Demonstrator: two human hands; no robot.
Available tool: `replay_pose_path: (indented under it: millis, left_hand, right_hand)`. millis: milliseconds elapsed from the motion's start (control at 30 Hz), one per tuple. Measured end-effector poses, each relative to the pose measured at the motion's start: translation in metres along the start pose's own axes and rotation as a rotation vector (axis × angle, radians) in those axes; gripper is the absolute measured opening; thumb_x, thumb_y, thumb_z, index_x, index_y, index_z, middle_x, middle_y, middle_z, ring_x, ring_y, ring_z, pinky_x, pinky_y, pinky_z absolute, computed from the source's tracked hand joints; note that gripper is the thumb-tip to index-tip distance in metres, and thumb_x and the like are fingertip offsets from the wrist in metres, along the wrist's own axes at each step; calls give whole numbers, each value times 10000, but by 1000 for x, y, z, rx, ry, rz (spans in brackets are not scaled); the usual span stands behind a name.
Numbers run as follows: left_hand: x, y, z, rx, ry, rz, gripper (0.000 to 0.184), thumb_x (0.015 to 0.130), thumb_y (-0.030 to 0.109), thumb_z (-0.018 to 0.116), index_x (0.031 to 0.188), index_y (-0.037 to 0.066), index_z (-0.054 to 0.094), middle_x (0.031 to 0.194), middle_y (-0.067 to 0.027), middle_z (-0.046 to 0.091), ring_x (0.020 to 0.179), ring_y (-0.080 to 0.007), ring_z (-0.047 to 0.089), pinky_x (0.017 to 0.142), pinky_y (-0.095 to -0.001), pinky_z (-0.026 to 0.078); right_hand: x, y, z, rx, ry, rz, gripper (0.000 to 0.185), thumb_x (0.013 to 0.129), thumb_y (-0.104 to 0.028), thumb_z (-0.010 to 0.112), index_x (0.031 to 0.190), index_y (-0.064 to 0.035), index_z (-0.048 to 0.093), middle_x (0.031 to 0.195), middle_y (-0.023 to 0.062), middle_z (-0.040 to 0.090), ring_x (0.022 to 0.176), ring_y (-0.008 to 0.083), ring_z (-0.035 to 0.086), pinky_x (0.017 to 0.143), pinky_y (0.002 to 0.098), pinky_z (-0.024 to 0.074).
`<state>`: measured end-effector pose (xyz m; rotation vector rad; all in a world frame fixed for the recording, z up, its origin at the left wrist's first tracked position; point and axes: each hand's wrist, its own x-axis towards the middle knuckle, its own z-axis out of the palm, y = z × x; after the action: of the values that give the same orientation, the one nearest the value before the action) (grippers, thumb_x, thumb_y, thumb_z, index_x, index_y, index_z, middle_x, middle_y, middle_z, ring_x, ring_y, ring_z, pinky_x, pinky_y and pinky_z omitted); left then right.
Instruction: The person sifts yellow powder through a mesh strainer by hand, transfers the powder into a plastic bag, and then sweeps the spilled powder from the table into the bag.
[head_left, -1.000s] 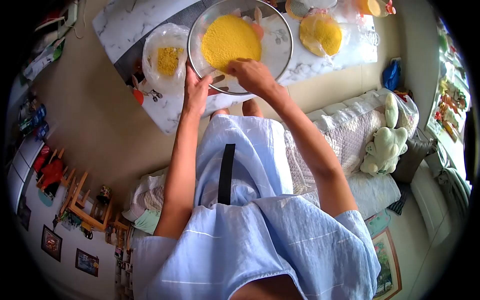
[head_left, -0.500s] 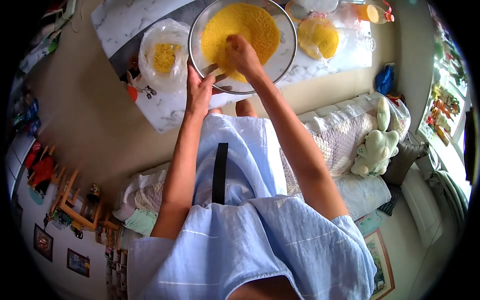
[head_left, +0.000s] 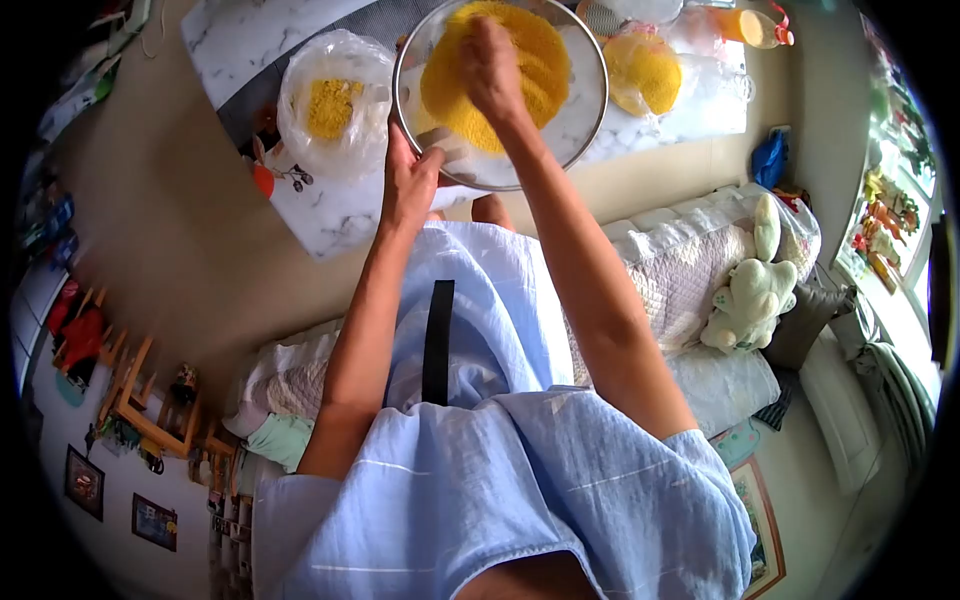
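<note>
A round sieve with a metal rim (head_left: 603,100) holds a spread of fine yellow powder (head_left: 545,75). My left hand (head_left: 412,178) grips the sieve's lower left rim, with the fingers beneath it showing through. Over the powder is my right hand (head_left: 490,70), blurred by motion, so its fingers cannot be made out. Left of the sieve lies a clear plastic bag (head_left: 300,125) with yellow crumbs (head_left: 332,108) in it. Another heap of yellow powder (head_left: 643,73), partly under clear plastic, is to the right.
The marbled table (head_left: 330,220) runs under the sieve and bags. A bottle (head_left: 745,27) with orange contents lies at the back right. Behind my body is a quilted sofa (head_left: 660,270) with a plush toy (head_left: 752,300). A blue bag (head_left: 770,160) is beyond the table's right end.
My right hand has moved up and forward over the powder, which has spread out wider. The sieve and my left hand have shifted slightly to the right.
</note>
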<state>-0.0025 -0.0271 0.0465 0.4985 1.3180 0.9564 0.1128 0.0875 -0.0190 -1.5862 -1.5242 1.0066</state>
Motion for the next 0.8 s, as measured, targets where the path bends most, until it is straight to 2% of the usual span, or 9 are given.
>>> replay_pose_path:
  millis: [100, 167, 333, 433, 500, 533, 633, 667, 800]
  left_hand:
    - [0, 13, 0, -83, 16, -46, 660, 829, -65, 412, 1419, 139, 195, 1260, -198, 471, 980, -307, 638, 670, -401, 623]
    - [-3, 23, -1, -130, 28, -107, 653, 825, -72, 400, 1413, 133, 203, 1270, -199, 477, 981, -309, 641, 664, -392, 624]
    - [-7, 21, -3, -143, 12, -94, 634, 825, -87, 427, 1394, 114, 232, 1271, -180, 467, 959, -277, 640, 643, -371, 618]
    - [-7, 20, -1, -151, 22, -90, 663, 830, -88, 410, 1416, 137, 198, 1275, -193, 455, 958, -281, 640, 651, -372, 620]
    - [-9, 21, -8, -133, 39, -118, 707, 823, -97, 391, 1436, 171, 163, 1281, -218, 443, 954, -294, 642, 650, -382, 623]
    - [-12, 24, -6, -126, 37, -115, 734, 798, -78, 362, 1444, 176, 125, 1273, -255, 450, 968, -372, 638, 690, -452, 623]
    - [-13, 21, -3, -180, 59, -132, 746, 801, -77, 357, 1451, 190, 108, 1279, -258, 448, 965, -372, 640, 684, -450, 624]
    - [-13, 21, 1, -237, 73, -148, 718, 808, -82, 374, 1439, 171, 143, 1293, -242, 424, 938, -315, 643, 639, -408, 624]
    - [-10, 4, -2, -91, 26, -98, 756, 805, -64, 392, 1460, 206, 131, 1305, -244, 445, 992, -350, 636, 673, -429, 626]
  right_hand:
    - [-33, -29, -15, -45, -220, -86, 268, 793, -20, 537, 1039, -94, 612, 1002, 184, 592, 979, 395, 536, 843, 448, 448]
    - [-47, -38, -48, -96, -173, -37, 266, 762, -1, 544, 987, -102, 640, 1003, 171, 608, 994, 363, 557, 859, 431, 449]
    - [-52, -38, -35, -86, -580, 14, 240, 778, 85, 481, 904, -41, 642, 932, 112, 627, 890, 272, 605, 740, 364, 478]
    - [-20, 1, -12, 76, -351, -222, 278, 784, 90, 471, 991, -36, 608, 957, 91, 632, 923, 230, 604, 757, 337, 496]
    - [-13, 3, -20, 520, -359, 150, 411, 725, 116, 427, 1072, -47, 576, 1027, 98, 634, 950, 241, 601, 764, 339, 498]
    - [-16, -3, -30, 397, -241, 119, 452, 718, 135, 382, 1098, -38, 554, 1030, 94, 619, 949, 206, 590, 779, 314, 493]
    - [-41, 5, -52, 222, -147, 315, 443, 742, 130, 346, 1093, -37, 558, 1011, 118, 618, 978, 203, 577, 804, 309, 486]
    - [-50, 15, -47, 266, -151, 303, 437, 745, 125, 351, 1095, -34, 558, 1008, 121, 623, 980, 210, 580, 812, 317, 485]
    - [-39, 12, -20, 407, -235, 367, 378, 795, 79, 409, 1134, -8, 554, 1079, 115, 598, 953, 206, 599, 802, 316, 508]
